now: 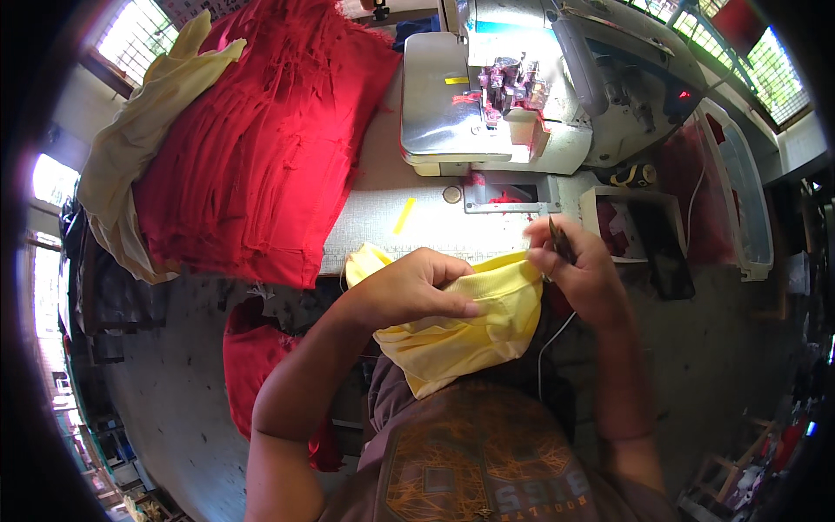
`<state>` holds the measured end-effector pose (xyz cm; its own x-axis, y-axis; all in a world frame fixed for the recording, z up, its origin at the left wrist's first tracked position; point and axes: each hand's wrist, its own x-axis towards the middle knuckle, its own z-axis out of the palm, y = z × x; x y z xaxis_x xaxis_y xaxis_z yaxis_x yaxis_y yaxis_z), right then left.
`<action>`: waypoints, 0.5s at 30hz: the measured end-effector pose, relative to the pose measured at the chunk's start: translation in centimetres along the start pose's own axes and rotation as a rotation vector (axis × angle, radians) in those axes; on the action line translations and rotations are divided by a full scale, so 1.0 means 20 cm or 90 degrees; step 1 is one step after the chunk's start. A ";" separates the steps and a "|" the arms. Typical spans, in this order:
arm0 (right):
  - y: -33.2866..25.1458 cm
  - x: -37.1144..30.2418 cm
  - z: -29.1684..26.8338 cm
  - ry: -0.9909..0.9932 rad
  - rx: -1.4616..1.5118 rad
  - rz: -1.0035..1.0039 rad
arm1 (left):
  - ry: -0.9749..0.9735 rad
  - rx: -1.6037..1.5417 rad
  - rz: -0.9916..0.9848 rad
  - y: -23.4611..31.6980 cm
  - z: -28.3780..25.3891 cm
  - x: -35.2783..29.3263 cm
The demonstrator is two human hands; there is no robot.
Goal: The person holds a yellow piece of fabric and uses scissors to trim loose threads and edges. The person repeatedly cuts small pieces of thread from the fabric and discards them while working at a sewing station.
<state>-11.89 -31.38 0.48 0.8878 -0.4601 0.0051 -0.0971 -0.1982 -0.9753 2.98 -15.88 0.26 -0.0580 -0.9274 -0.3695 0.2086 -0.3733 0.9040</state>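
Observation:
A yellow piece of cloth (500,317) with a ribbed band along its upper edge hangs over my lap at the front of the sewing table. My left hand (417,287) is closed on the band, thumb on top and fingers behind the cloth. At the band's right end, my right hand (578,265) is closed around a small dark pointed tool, which looks like thread snips (561,242). The thumb of that hand lies against the cloth's edge; whether it pinches the cloth too, I cannot tell. My right fingers partly cover the tool.
A sewing machine (444,113) stands beyond my hands. Red cloth (252,157) is piled at the left, beside cream cloth (130,157); more red cloth (248,348) hangs below. To the right are a small box (600,196), a dark phone (665,248) and a clear plastic bin (739,191).

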 end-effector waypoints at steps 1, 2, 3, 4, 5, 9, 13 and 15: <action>-0.01 -0.01 0.00 0.058 0.034 0.022 | 0.022 -0.039 0.008 -0.01 0.02 0.01; -0.03 -0.02 0.00 0.062 0.036 0.057 | 0.051 -0.080 0.015 -0.02 0.02 0.01; -0.07 -0.05 -0.02 0.070 0.035 0.093 | 0.063 -0.102 0.009 -0.03 0.02 0.00; -0.09 -0.08 -0.02 0.077 0.034 0.128 | 0.075 -0.124 0.004 -0.03 0.02 0.00; -0.10 -0.12 0.00 0.036 0.092 0.129 | 0.088 -0.146 -0.003 -0.03 0.02 0.00; -0.09 -0.24 0.12 -0.118 0.123 0.158 | 0.116 -0.161 0.010 -0.07 0.02 0.04; -0.08 -0.24 0.14 -0.121 0.145 0.207 | 0.141 -0.182 0.006 -0.04 0.06 0.06; -0.07 -0.23 0.14 -0.119 0.144 0.211 | 0.150 -0.179 0.000 -0.04 0.06 0.05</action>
<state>-14.66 -26.59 1.26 0.8937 -0.2979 -0.3354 -0.3076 0.1371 -0.9416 1.62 -16.59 -0.71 0.1609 -0.8841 -0.4388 0.4710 -0.3219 0.8213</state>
